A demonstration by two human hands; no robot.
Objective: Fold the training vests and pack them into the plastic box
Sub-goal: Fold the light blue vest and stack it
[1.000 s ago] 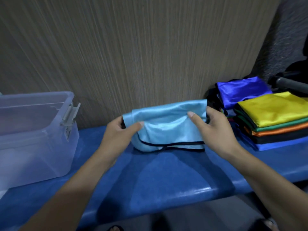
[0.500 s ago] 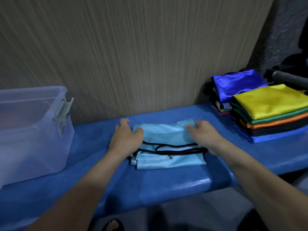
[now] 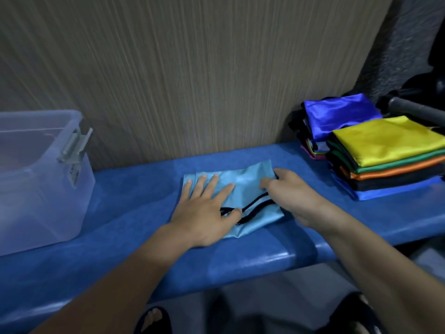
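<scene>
A light-blue training vest (image 3: 243, 189) with black trim lies folded flat under both hands — the left hand (image 3: 204, 208) spread on its left half, the right hand (image 3: 293, 196) gripping its right edge. Well left of the left hand stands the clear plastic box (image 3: 43, 189), lid off. Right of the right hand sits a stack of folded vests (image 3: 385, 155) — yellow on top, with a royal-blue pile (image 3: 337, 114) behind.

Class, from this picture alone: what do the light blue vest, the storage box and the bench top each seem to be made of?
Light blue vest: thin, satiny synthetic fabric, probably polyester; it shines softly and creases.
Storage box: translucent, frosted plastic; its far wall shows through.
Bench top: smooth blue surface, perhaps vinyl or moulded plastic; its rounded front edge carries glossy highlights.
</scene>
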